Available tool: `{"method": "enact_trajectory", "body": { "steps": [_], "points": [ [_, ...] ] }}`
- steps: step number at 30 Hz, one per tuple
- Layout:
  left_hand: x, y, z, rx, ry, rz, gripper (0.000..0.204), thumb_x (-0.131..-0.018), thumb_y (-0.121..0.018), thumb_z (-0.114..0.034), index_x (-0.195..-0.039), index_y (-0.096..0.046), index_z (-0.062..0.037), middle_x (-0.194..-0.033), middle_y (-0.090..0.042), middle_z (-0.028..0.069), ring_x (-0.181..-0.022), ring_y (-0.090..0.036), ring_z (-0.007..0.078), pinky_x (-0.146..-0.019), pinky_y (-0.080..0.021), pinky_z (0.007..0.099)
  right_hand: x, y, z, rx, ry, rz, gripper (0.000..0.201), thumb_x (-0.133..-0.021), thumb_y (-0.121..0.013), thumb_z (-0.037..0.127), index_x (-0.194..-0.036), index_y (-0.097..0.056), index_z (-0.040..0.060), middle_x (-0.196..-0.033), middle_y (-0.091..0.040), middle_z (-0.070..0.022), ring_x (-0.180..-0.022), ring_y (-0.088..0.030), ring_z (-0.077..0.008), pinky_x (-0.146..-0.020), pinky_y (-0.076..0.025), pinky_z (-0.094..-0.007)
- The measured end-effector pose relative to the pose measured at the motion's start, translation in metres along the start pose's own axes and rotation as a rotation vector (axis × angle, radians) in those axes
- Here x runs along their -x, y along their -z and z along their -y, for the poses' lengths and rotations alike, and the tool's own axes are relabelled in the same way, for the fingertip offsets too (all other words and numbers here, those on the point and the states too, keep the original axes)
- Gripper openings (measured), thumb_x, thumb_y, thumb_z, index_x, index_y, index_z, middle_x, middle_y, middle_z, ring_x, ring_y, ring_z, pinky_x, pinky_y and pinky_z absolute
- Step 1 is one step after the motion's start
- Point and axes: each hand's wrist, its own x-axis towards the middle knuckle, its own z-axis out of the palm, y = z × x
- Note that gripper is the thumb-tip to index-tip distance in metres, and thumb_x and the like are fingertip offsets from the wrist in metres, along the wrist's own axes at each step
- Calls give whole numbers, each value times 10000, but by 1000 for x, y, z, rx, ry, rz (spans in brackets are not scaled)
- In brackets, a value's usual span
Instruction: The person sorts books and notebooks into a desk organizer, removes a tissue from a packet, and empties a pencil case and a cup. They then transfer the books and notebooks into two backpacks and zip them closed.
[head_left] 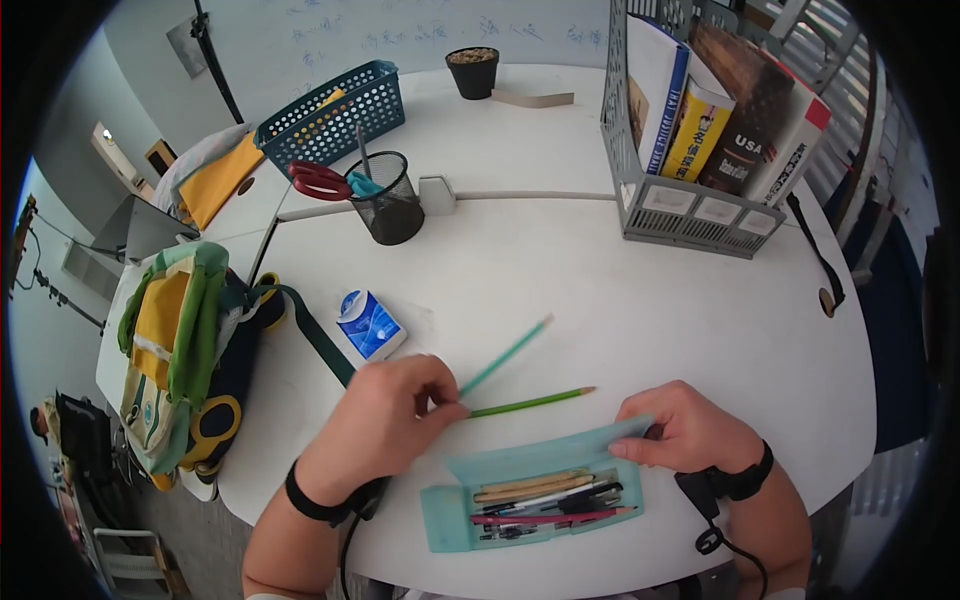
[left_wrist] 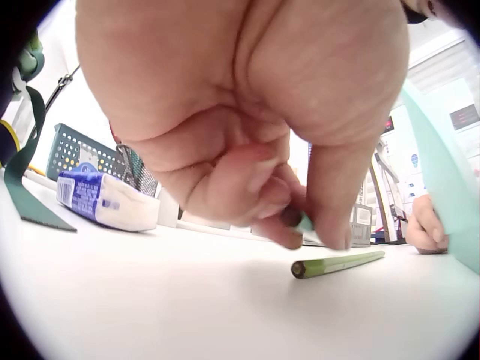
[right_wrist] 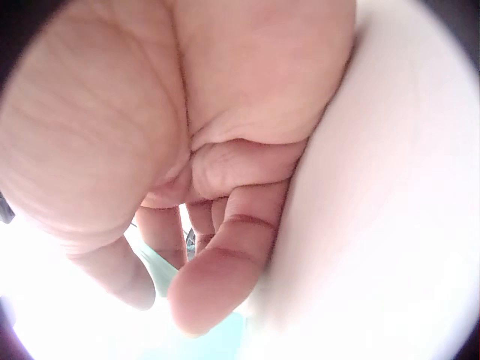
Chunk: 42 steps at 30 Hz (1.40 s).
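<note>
My left hand (head_left: 385, 415) pinches the near end of a teal pencil (head_left: 508, 354) between thumb and fingers. The pencil's far end points up and right over the white table. Just below it lies a green pencil (head_left: 535, 403); the left wrist view shows this green pencil (left_wrist: 337, 265) on the tabletop under the fingertips. A light teal pencil case (head_left: 446, 520) stands open near the front edge, holding several pens and a pink pencil (head_left: 550, 517). With thumb and fingers, my right hand (head_left: 690, 430) grips the right end of its raised lid (head_left: 540, 452).
A blue tissue pack (head_left: 371, 325) lies beyond my left hand. Left of it sits a green and yellow backpack (head_left: 175, 350) with a trailing strap. Farther back are a mesh pen cup (head_left: 392, 210) with red scissors, a teal basket (head_left: 335, 115), a plant pot (head_left: 473, 75) and a grey book rack (head_left: 690, 222).
</note>
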Motion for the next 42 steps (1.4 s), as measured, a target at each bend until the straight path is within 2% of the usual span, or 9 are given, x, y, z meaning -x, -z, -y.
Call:
{"method": "enact_trajectory", "body": {
  "steps": [3,5,9,12,18,31,35,38,42],
  "points": [
    [3,5,14,267,-163,-333,260,-825,-893,2,-995,-699,-23,-816,-728,46,-661,-639,66,-594,-500,225,0,-2,-3,-267,-50,-17,264,-1071,-709,237,-1052,-750,-23,-761,-664,-9,-660,-611,-67,-621,-532,-244],
    [17,18,8,338,-330,-334,256,-803,-907,10,-967,-714,-25,-844,-749,60,-639,-658,82,-575,-503,220,-1,-1,-3,-243,-46,-31,261,-1090,-676,231,-1076,-753,-19,-779,-678,0,-667,-615,-62,-625,-546,-237],
    [33,14,-33,48,-583,154,157,-805,-920,-65,-896,-794,-50,-730,-689,57,-616,-685,173,-516,-513,274,-2,-3,-4,-273,-45,-56,272,-1090,-675,233,-1082,-751,-29,-778,-686,-10,-655,-614,-56,-616,-544,-237],
    [39,-17,-37,-143,-597,188,118,-859,-860,-88,-948,-789,-60,-768,-690,67,-643,-692,230,-556,-554,324,-2,-3,-7,-245,-67,-49,270,-1091,-671,228,-1086,-752,-29,-778,-688,-10,-646,-616,-58,-611,-543,-237],
    [37,-28,-25,-254,-548,377,172,-893,-790,-118,-1053,-764,-62,-803,-652,71,-705,-690,260,-625,-577,390,-3,-5,-1,-225,-67,-75,267,-1091,-666,217,-1047,-748,-33,-768,-686,-16,-643,-628,-62,-598,-548,-235],
    [31,-5,-25,-121,-630,281,131,-890,-794,-54,-1019,-785,-69,-769,-679,71,-657,-686,236,-576,-551,350,-2,-4,1,-277,-78,-77,190,-1041,-725,144,-1011,-762,-39,-840,-699,-22,-690,-639,-66,-612,-543,-237],
    [19,14,-9,124,-260,-210,89,-881,-813,-25,-962,-778,-36,-723,-713,51,-581,-665,136,-574,-528,275,-2,1,-9,-78,140,62,157,-952,-788,54,-1101,-807,7,-907,-705,-8,-728,-618,-65,-652,-520,-234],
    [6,5,4,19,-116,-117,139,-870,-864,-89,-955,-770,-31,-782,-706,55,-623,-660,140,-595,-533,274,-2,1,-10,-38,154,137,526,-823,-852,-20,-1297,-811,206,-1003,-701,13,-763,-587,-72,-686,-504,-219],
    [-2,-13,7,-98,-107,58,196,-843,-890,-135,-940,-765,-19,-881,-727,104,-698,-693,208,-653,-558,324,-1,3,11,54,45,196,450,-820,-879,-7,-1254,-817,94,-1030,-739,-26,-842,-662,-131,-747,-549,-282]
  ]
}}
